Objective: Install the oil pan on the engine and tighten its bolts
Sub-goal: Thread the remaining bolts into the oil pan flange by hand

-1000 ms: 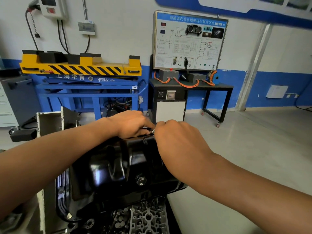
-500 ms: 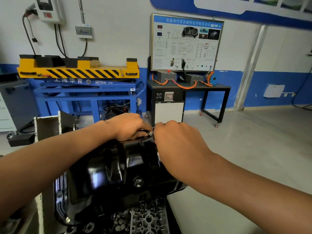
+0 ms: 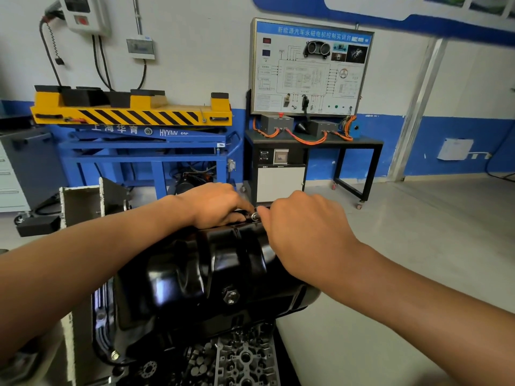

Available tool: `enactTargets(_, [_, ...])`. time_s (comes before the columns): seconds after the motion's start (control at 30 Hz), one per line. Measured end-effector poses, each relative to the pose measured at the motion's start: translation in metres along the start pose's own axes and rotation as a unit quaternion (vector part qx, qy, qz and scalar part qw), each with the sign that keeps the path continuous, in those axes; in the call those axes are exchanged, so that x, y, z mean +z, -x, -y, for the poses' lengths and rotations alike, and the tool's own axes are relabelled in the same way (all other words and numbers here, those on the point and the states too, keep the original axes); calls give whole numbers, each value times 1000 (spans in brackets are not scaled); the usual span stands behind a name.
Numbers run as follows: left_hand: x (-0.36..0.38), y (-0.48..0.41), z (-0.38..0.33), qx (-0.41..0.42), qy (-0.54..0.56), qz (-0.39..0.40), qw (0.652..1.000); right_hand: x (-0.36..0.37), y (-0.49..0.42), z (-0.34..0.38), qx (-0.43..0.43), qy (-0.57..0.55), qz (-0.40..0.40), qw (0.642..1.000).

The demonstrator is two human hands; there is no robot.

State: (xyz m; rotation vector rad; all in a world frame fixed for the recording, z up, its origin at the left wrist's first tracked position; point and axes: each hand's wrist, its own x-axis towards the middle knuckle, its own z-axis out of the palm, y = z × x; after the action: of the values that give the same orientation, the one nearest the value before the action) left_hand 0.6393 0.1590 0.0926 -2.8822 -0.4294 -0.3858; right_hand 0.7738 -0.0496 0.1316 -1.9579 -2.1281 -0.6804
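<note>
- Right fingers (image 3: pixel 264 215) are curled narrow and pinch a small bright bolt (image 3: pixel 254 216) at the pan's far rim, centre of frame.
- Left fingers (image 3: pixel 241 206) are curled over the same rim with their tips against the bolt. Whether they pinch it or only steady it, cannot tell.
- Right hand (image 3: pixel 303 235) lies over the pan's right shoulder. Left hand (image 3: pixel 214 207) sits at the far edge, just left of centre.
- Pan (image 3: pixel 195 274) is black and glossy, seated on the engine (image 3: pixel 245 358), centre to lower centre. Its plug (image 3: pixel 230 295) faces the camera.
- Change over the last second is very little. Both hands keep the same spot, the bolt stays between the fingertips, and the pan has not shifted.
- Any turn of the bolt is too small to read.
- Board (image 3: pixel 312 65) and lift (image 3: pixel 131 112), upper frame, wobble slightly between frames. That looks like head motion, not work.
- Reading: the pan is placed and this bolt is being started by hand. No tool is in view, so tightening is likely still ahead.
</note>
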Motion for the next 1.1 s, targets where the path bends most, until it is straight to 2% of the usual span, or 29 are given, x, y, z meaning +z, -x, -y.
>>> enactTargets(0.1, [-2, 1, -3, -1, 4, -5, 1000, 4, 1, 3, 5, -33, -1, 999])
enactTargets(0.27, [-6, 4, -9, 35, 31, -62, 997, 1, 0, 7, -3, -66, 18, 998])
enactTargets(0.43, [-2, 2, -3, 3, -2, -21, 1000, 3, -3, 5, -8, -11, 9, 1000])
enactTargets(0.57, [-1, 2, 0, -1, -11, -10, 1000, 7, -2, 6, 15, -23, -7, 1000])
enactTargets(0.73, [-2, 2, -3, 24, 24, -54, 998, 10, -8, 8, 24, -53, -3, 998])
enactTargets(0.93, [0, 4, 0, 10, 15, -54, 998, 5, -14, 8, 30, -40, -38, 998])
enactTargets(1.1, [0, 3, 1, 7, 8, -18, 1000, 3, -18, 5, 20, -19, -8, 1000])
